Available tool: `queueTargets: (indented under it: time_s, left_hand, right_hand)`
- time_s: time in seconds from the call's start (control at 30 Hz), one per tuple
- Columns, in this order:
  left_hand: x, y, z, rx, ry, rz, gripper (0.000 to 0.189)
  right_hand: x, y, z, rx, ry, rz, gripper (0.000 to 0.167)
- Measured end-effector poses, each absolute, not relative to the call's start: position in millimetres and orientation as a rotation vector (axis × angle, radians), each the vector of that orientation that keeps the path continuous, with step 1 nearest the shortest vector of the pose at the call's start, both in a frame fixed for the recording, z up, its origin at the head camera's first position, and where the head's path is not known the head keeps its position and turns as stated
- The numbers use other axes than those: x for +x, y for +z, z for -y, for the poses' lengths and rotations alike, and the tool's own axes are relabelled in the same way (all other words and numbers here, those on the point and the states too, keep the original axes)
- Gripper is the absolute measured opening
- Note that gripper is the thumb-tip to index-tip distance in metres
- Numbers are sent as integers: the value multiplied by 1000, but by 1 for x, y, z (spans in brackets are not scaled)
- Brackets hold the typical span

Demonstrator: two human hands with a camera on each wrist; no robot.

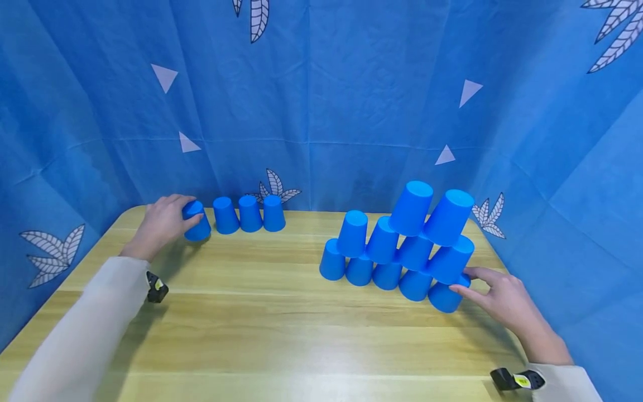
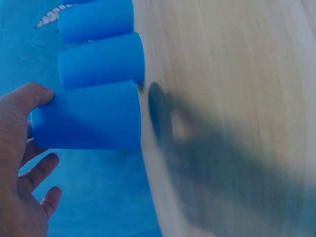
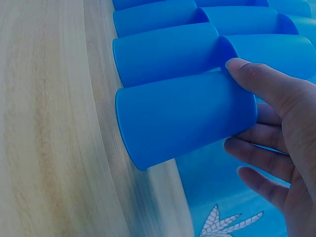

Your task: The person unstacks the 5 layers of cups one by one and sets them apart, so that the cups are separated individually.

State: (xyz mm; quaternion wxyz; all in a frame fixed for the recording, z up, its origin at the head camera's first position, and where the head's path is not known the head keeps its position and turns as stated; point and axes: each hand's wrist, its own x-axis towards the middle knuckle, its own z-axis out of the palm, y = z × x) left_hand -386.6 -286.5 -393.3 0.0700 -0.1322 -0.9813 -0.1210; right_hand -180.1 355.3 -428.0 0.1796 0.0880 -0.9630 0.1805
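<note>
Left hand (image 1: 162, 223) is gripping the outermost blue cup (image 1: 198, 230) of a four-cup row, thumb on one side, fingers on the other, close to the closed end. Opening is about one cup wide. Cup is sitting mouth-down; can't tell if its rim is fully touching the tabletop (image 1: 251, 335). The other three row cups (image 1: 249, 215) are standing to its right, also mouth-down, nearest one just beside the held cup.

Right hand (image 1: 509, 301) is pinching the right-end base cup (image 1: 443, 298) of the cup stack (image 1: 384, 245), thumb and fingers on opposite sides near its upturned bottom. Right wrist view is showing the lower fingers spreading below the cup, off its wall.

Stack is standing on the right half of the tabletop, all cups mouth-down: five in the base, four in the second tier, two in the third. The upper pair (image 1: 413, 209) is sitting toward the right end of the second tier. Second-tier right cup (image 1: 451, 260) is resting over the pinched one.

Both wrists are carrying small black devices (image 1: 157, 287) at the pale sleeves (image 1: 95, 318). Blue cloth (image 1: 351, 111) with leaf and triangle prints is hanging behind and at both sides.
</note>
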Motion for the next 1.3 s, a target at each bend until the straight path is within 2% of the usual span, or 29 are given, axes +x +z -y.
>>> queueTargets:
  time_s: [0.37, 0.67, 0.93, 1.3]
  left_hand:
    - [-411, -406, 292, -299, -413, 3002, 65]
    - [-422, -415, 287, -293, -437, 3026, 64]
    - [-423, -411, 291, -272, -542, 3113, 78]
    - [-413, -392, 288, -396, -424, 3040, 71]
  right_hand:
    - [-180, -428, -356, 251, 520, 2718, 39]
    - [-180, -429, -355, 223, 523, 2753, 43]
    - [-181, -427, -356, 244, 506, 2717, 42]
    - [-182, -427, -355, 265, 522, 2702, 39]
